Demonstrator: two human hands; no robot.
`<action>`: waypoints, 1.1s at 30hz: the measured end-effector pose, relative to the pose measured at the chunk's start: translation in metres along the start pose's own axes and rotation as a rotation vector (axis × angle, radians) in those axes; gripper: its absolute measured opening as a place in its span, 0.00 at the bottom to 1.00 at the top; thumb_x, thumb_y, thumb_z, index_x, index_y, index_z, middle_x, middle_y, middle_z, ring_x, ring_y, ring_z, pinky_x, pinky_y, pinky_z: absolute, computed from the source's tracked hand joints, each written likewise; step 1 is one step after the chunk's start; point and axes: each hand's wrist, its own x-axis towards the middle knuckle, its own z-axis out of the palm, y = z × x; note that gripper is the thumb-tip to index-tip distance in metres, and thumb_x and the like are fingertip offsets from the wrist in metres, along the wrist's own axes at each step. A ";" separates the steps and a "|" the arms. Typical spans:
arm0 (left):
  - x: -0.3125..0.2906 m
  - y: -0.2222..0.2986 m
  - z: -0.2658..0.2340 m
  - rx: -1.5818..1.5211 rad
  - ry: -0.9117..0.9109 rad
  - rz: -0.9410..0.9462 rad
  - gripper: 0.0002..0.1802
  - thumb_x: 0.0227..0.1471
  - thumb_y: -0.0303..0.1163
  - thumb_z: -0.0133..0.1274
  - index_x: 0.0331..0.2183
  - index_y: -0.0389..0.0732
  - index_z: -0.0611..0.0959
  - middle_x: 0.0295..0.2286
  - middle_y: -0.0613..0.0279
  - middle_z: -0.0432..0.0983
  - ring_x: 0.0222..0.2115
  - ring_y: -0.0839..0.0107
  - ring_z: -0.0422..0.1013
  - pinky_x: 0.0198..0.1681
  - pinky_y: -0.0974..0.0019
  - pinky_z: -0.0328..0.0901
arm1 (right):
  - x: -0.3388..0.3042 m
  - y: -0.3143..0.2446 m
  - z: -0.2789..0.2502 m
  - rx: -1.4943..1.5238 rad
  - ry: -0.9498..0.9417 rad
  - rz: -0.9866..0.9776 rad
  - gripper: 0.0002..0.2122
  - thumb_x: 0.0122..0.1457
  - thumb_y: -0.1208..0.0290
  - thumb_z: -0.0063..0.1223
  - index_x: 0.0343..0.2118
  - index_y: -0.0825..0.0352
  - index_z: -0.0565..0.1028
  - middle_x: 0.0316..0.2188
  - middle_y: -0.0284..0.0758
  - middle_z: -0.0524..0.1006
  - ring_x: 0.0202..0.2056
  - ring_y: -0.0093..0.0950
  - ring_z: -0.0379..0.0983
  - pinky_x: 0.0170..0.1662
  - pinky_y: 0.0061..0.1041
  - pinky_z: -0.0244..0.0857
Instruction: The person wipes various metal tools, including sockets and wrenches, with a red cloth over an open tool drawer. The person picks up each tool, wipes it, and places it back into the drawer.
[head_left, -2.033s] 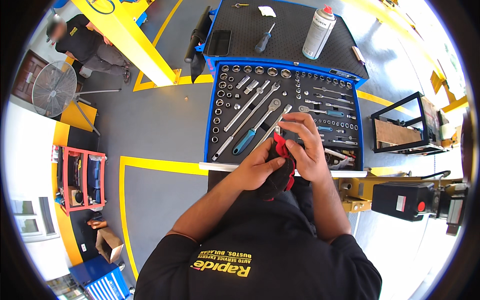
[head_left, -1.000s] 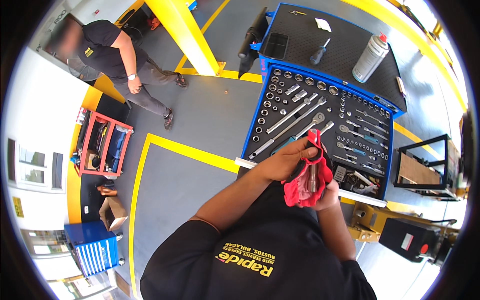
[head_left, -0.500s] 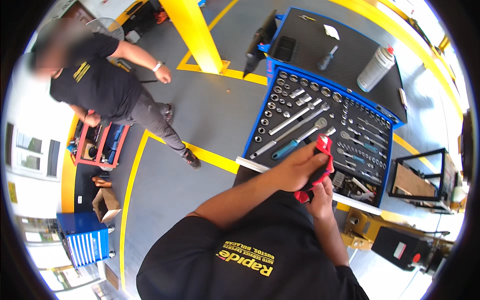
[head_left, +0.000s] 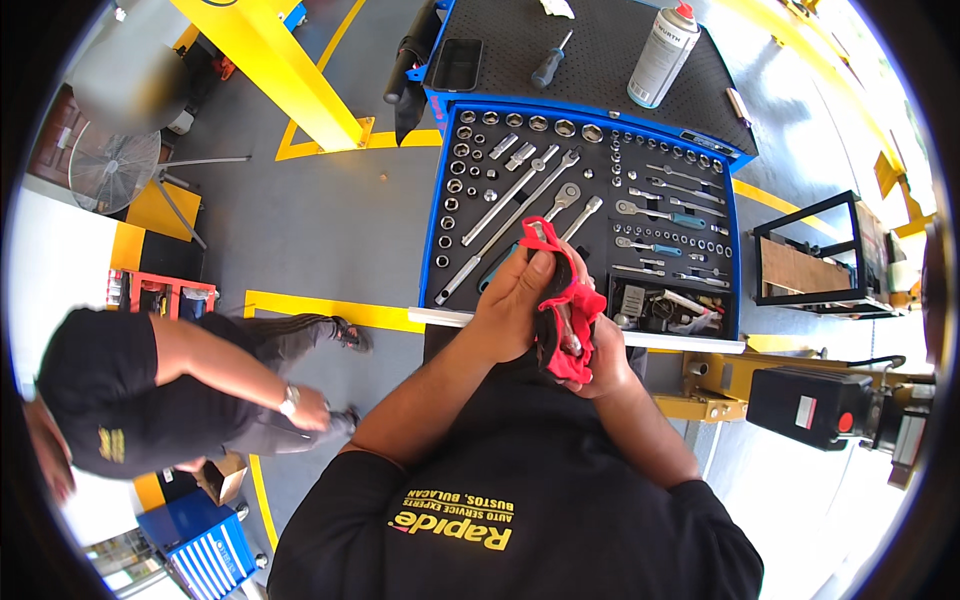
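My left hand (head_left: 514, 310) is closed round a red-and-black cloth (head_left: 574, 300), held up in front of my shirt. On the cloth's other side, my right hand (head_left: 605, 362) grips its lower part, fingers partly hidden. Shiny metal shows in the folds and at the top end; what kind of piece it is stays hidden. Just beyond my hands, the open tool drawer (head_left: 432, 240) holds sockets in rows, a long breaker bar (head_left: 510, 195), a large ratchet (head_left: 567, 196) and smaller teal-handled ratchets (head_left: 688, 219).
On the cart's black top (head_left: 500, 25) are a spray can (head_left: 664, 55), a screwdriver (head_left: 552, 62) and a black tray (head_left: 458, 65). A co-worker (head_left: 150, 380) is at the left. A yellow post (head_left: 290, 80) stands far left; a black metal frame (head_left: 810, 255) is at the right.
The co-worker has moved nearer along my left side. The cart now sits further left in my view. My hands have turned the cloth, and more metal shows in its folds.
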 end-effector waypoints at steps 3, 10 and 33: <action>0.004 -0.004 -0.004 0.047 -0.005 0.112 0.29 0.73 0.58 0.34 0.38 0.40 0.74 0.30 0.57 0.72 0.36 0.64 0.72 0.46 0.58 0.68 | -0.003 -0.006 0.016 -0.435 0.182 -0.039 0.20 0.73 0.60 0.46 0.57 0.72 0.72 0.48 0.39 0.77 0.49 0.34 0.75 0.52 0.33 0.70; 0.012 0.000 -0.020 -0.231 0.141 0.171 0.30 0.72 0.60 0.35 0.33 0.43 0.74 0.22 0.64 0.68 0.28 0.68 0.67 0.38 0.62 0.62 | -0.009 -0.020 0.067 -1.691 0.125 -0.984 0.10 0.63 0.71 0.58 0.43 0.71 0.75 0.35 0.40 0.75 0.35 0.40 0.74 0.39 0.37 0.70; -0.002 0.016 -0.002 0.145 0.244 0.217 0.32 0.73 0.56 0.35 0.32 0.37 0.76 0.26 0.55 0.73 0.27 0.61 0.72 0.36 0.60 0.70 | 0.001 -0.006 0.065 -1.769 0.142 -0.660 0.20 0.50 0.77 0.64 0.48 0.73 0.73 0.27 0.42 0.78 0.30 0.43 0.78 0.34 0.40 0.72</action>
